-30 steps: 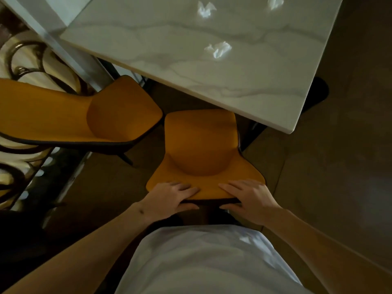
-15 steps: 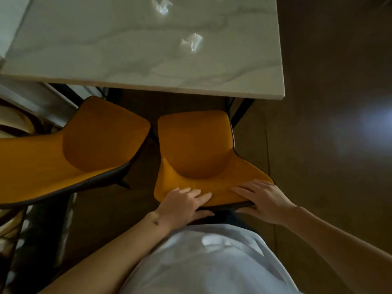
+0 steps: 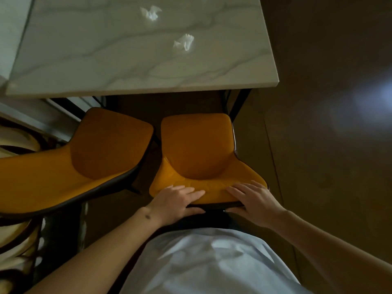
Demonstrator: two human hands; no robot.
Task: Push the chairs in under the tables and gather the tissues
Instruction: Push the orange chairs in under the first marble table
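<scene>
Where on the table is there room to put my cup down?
The marble table is bare along its near edge and on its whole left part. Two crumpled tissues, one farther and one nearer, crowd the far right part.

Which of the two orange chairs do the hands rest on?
The right-hand chair, in front of the person: both hands lie on its backrest top. The left chair stands untouched.

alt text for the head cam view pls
A person's left hand and right hand grip the backrest top of an orange chair facing a marble table. Two crumpled tissues lie on it; a second orange chair stands left.
</scene>
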